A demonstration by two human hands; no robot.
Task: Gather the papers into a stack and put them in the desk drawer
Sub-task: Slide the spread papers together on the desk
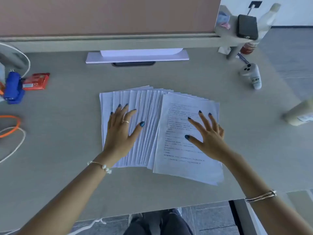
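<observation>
Several white sheets of paper [149, 116] lie fanned out across the middle of the grey desk [67, 167], overlapping from left to right. The rightmost top sheet [179, 150] carries printed text. My left hand [121, 131] rests flat on the left part of the fan, fingers spread. My right hand [206, 134] hovers over or touches the printed sheet, fingers apart and holding nothing. No drawer shows in the head view.
A second white paper stack [137, 56] lies at the back by the partition. A red packet [36, 81] and blue object [13, 87] sit left, with orange and white cables [11, 129]. A white controller [251, 75] and a cardboard tube [298, 112] are at right.
</observation>
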